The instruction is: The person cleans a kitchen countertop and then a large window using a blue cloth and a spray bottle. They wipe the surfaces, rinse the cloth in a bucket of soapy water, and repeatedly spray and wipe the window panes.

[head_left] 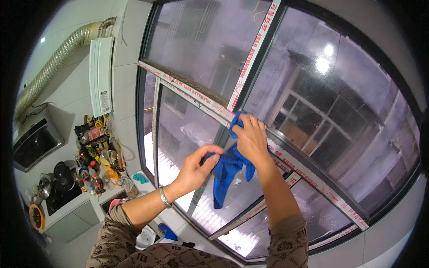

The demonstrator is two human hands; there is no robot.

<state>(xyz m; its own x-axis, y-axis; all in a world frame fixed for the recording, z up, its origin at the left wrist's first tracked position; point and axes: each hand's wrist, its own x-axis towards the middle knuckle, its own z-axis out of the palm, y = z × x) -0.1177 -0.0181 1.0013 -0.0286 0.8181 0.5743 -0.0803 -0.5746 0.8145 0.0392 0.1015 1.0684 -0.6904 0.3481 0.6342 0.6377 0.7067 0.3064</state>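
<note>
A blue cloth (pixel 227 172) hangs in loose folds in front of the window, its lower corner dangling free. My right hand (pixel 251 137) grips a bunched part of it against the window frame (pixel 219 115), where the upright and the crossbar meet. Lower and to the left, my left hand (pixel 195 170) pinches the cloth's edge between thumb and fingers. Dark bars with strips of white and red printed film make up the frame. Behind the cloth is a lower glass pane (pixel 185 129); the fingertips of my right hand are partly hidden by the cloth.
A counter (pixel 73 203) at the left carries several bottles (pixel 100 178) and a wok (pixel 44 185). Above are a range hood (pixel 38 138), a silver duct (pixel 58 64) and a white water heater (pixel 102 76). Another blue cloth (pixel 167 232) lies below, beside a white basin (pixel 145 238).
</note>
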